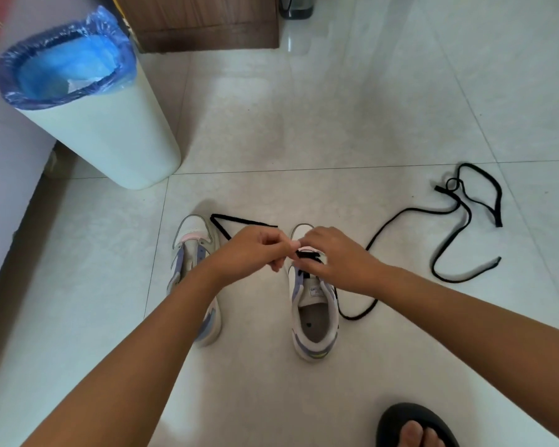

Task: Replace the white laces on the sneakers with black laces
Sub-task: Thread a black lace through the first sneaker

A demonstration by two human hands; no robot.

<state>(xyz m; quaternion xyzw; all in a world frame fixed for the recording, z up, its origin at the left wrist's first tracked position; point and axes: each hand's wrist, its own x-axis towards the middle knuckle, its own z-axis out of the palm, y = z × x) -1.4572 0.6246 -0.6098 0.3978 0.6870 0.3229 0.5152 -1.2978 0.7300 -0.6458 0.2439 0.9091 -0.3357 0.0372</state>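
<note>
The floor (336,117) is pale glossy tile that mirrors the light, and the cabinet (200,24) at the far edge looks like brown wood grain. The bin (110,137) is smooth matt white plastic lined with a thin, crinkled blue plastic bag (65,56). The black laces (458,214) are flat, matt woven cloth; the sneakers (313,317) show smooth, leather-like white panels.

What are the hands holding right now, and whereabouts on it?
Both hands, left hand and right hand, pinch the black lace over the front eyelets of the right-side sneaker. The exact grip points are hidden by the fingers.
</note>
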